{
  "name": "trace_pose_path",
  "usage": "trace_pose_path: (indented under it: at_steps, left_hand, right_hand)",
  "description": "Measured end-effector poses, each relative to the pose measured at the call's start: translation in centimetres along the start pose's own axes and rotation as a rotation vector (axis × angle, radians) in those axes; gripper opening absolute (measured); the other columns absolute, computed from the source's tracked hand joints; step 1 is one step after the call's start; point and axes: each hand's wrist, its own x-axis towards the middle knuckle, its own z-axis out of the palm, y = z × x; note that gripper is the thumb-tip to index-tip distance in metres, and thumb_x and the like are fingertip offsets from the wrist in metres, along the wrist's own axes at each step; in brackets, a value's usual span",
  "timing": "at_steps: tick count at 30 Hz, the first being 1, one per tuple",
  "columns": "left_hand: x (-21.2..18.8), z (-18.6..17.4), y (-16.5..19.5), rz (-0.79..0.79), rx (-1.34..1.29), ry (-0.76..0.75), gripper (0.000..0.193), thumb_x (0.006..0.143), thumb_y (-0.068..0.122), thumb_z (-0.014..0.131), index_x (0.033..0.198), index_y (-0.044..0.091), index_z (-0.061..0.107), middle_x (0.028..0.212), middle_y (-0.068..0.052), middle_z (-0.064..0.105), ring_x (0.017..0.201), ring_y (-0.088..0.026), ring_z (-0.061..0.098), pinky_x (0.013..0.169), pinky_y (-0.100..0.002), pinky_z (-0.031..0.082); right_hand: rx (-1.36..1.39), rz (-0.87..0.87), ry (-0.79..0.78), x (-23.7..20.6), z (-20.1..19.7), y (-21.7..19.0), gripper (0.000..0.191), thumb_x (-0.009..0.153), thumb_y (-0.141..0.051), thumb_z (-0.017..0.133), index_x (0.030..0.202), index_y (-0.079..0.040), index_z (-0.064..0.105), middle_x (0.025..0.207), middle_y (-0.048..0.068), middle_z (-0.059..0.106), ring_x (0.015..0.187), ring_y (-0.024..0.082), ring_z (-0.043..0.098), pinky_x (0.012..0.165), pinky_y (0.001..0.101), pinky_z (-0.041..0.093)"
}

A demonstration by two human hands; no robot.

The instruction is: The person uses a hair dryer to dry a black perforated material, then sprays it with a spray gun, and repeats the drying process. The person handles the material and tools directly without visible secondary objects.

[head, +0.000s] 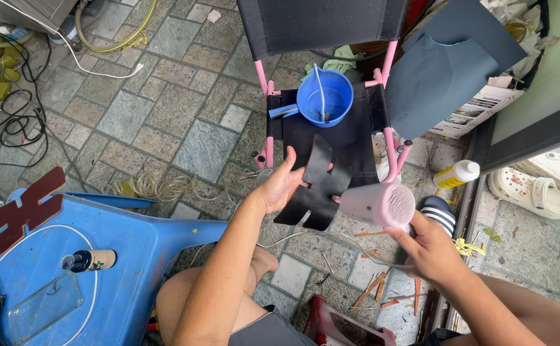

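Left hand [281, 186] hides black cutout's [321, 186] edge; right hand [428, 251] grips blurred brush [380, 205].

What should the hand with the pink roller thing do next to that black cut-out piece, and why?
Probably bring the pink cylinder leftward onto the black cut-out piece. The left hand holds that piece up flat and open, and the right hand has the cylinder's end at the piece's right edge, seemingly just short of touching. That is only a guess from how they are lined up.
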Motion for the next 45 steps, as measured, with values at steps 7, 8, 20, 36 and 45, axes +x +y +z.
trace_pose_path:
  at_steps: [7, 8, 20, 36, 45]
  left_hand:
    - [0.9, -0.8, 0.6, 0.038, 0.058, 0.034, 0.113, 0.081, 0.091, 0.01, 0.156, 0.012, 0.044, 0.161, -0.008, 0.046, 0.146, -0.024, 0.039, 0.122, -0.041, 0.018]
    - [1.0, -0.9, 0.6, 0.0, 0.058, 0.023, 0.113, 0.081, 0.09, 0.011, 0.156, 0.013, 0.045, 0.161, -0.006, 0.046, 0.145, -0.023, 0.039, 0.121, -0.041, 0.02]
    - [8.2, -2.1, 8.9, 0.031, 0.388, -0.018, 0.102, 0.084, 0.085, 0.029, 0.162, 0.018, 0.027, 0.16, -0.006, 0.044, 0.15, -0.021, 0.033, 0.121, -0.044, 0.015]
    - [20.6, -4.7, 6.5, -0.414, 1.064, 0.019, 0.128, 0.06, 0.1, 0.045, 0.139, 0.001, 0.063, 0.156, -0.031, 0.042, 0.148, -0.042, 0.038, 0.12, -0.049, 0.03]
    - [19.3, -4.6, 6.8, -0.14, 1.213, 0.127, 0.107, 0.07, 0.095, 0.041, 0.113, 0.006, 0.08, 0.116, -0.02, 0.076, 0.114, -0.035, 0.071, 0.099, -0.045, 0.052]
  right_hand:
    - [-0.145, 0.131, 0.331, 1.4, 0.0, 1.0, 0.055, 0.082, -0.044, 0.074, 0.115, -0.002, 0.06, 0.08, 0.02, 0.071, 0.068, 0.033, 0.073, 0.067, 0.0431, 0.057]
    - [-0.2, 0.187, 0.325, 1.1, -0.2, 1.7, 0.055, 0.086, -0.045, 0.071, 0.122, -0.005, 0.061, 0.081, 0.022, 0.072, 0.072, 0.036, 0.073, 0.07, 0.0445, 0.057]
    - [-0.347, 0.146, 0.366, 10.6, -2.9, 8.5, 0.058, 0.096, -0.026, 0.062, 0.148, -0.004, 0.047, 0.107, 0.035, 0.067, 0.101, 0.052, 0.065, 0.088, 0.056, 0.05]
    - [-0.059, 0.535, 0.545, 3.0, 16.2, 21.5, 0.071, 0.089, -0.013, 0.06, 0.148, 0.008, 0.025, 0.123, 0.041, 0.057, 0.11, 0.051, 0.061, 0.099, 0.0515, 0.046]
    - [-0.095, 0.703, -0.044, 2.6, 18.2, 20.4, 0.039, 0.09, -0.021, 0.064, 0.129, -0.018, 0.063, 0.105, 0.027, 0.076, 0.104, 0.043, 0.072, 0.095, 0.0471, 0.055]
